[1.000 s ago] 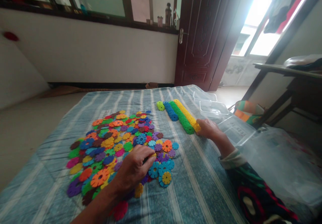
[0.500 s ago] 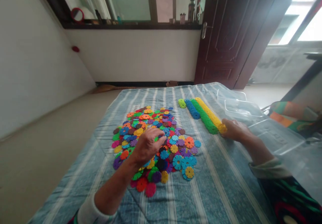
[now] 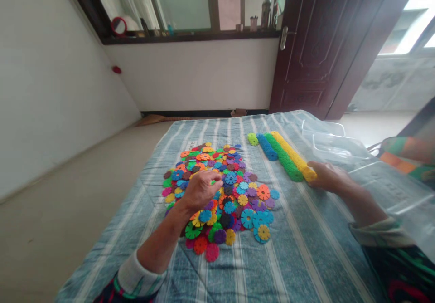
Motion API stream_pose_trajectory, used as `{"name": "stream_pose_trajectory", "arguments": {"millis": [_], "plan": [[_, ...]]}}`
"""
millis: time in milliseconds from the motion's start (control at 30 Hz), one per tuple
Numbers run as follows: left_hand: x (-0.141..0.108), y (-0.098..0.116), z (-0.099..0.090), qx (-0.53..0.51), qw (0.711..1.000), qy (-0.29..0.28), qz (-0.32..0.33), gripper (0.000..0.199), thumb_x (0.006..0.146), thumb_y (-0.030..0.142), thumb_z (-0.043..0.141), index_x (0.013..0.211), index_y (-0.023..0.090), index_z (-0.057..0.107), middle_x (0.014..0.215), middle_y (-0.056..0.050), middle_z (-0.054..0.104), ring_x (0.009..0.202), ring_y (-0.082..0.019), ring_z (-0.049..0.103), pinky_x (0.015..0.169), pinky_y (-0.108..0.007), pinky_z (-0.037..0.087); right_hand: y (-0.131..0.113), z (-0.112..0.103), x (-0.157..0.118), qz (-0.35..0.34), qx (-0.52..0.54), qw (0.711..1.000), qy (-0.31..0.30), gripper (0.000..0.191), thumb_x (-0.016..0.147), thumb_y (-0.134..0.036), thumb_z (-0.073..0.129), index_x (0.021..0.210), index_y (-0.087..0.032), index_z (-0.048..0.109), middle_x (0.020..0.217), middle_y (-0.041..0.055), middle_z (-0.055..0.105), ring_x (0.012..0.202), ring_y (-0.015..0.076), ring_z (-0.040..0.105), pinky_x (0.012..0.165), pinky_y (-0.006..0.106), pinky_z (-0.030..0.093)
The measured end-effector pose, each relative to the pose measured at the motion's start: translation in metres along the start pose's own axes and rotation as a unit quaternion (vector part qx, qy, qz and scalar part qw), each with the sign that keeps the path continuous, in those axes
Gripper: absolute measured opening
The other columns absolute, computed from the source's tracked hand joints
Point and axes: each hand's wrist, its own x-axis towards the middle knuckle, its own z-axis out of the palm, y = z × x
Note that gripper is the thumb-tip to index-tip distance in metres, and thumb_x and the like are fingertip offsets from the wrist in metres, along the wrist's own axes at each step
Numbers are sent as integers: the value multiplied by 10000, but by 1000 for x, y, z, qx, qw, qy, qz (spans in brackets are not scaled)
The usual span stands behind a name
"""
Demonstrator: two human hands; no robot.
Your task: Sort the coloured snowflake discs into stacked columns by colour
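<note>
A loose pile of colourful notched discs point(image 3: 229, 207) lies on the striped cloth. Above its left part is my left hand point(image 3: 203, 188), fingers curled together; whatever they pinch is too small to make out. At the near end of a long yellow row of discs point(image 3: 292, 152), my right hand point(image 3: 328, 177) has its fingers closed on the row. Beside the yellow row lie a green row point(image 3: 284, 158), a shorter blue row point(image 3: 267, 148) and a small light green stack point(image 3: 253, 139).
Clear plastic containers point(image 3: 336, 146) stand at the right of the striped cloth point(image 3: 149, 203), near an orange and green fabric point(image 3: 404, 155). A dark red door point(image 3: 309, 44) and a window ledge point(image 3: 197, 36) with small items are beyond.
The whole view has shifted, so the scene sits further right. My left hand has moved slightly left over the pile. My right hand remains at the yellow row's near end.
</note>
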Motion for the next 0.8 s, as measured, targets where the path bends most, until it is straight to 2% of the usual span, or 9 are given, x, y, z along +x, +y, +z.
{"name": "stream_pose_trajectory", "arguments": {"millis": [100,167,267,367,567,800], "plan": [[0,-3,7,13,1000,-9,17,122,807,192,576,821,181,697,844,-38,728,821,-182,652,801,-306,509,1,1,0,-2,3,1000,4,520,760,-373,564,1265,-255,525,1002,98,684,911,288,642,636,310,408],[-1,-3,13,19,998,-23,49,169,788,160,591,915,184,699,957,-53,733,934,-203,644,897,-342,496,3,1,0,-2,5,1000,10,542,750,-359,581,1277,-246,522,1016,108,684,904,289,642,635,315,408],[-4,1,22,18,992,-66,107,275,799,138,580,1049,193,679,1151,-60,692,1123,-216,579,1028,-379,434,6,1,-2,-6,4,1000,20,561,740,-356,602,1281,-231,524,1023,118,683,896,292,642,632,318,409],[-5,2,27,25,985,-115,130,258,835,180,565,1064,205,682,1243,-53,650,1196,-229,534,1082,-408,388,7,-2,-4,-12,3,999,37,564,743,-386,606,1279,-227,530,1003,113,686,892,294,643,638,319,414],[-2,-11,22,72,988,-120,59,197,818,183,568,964,174,699,1250,-95,638,1182,-240,548,1077,-409,390,-3,-12,-13,-27,-4,997,76,469,787,-373,583,1234,-233,582,993,105,695,873,283,650,640,317,417],[-1,-20,8,139,983,-109,-51,144,764,185,577,844,179,697,1082,-90,694,1049,-262,619,971,-403,456,-37,-26,-30,-108,26,991,71,424,823,-365,590,1226,-235,596,944,102,722,844,277,673,612,307,399]]}}
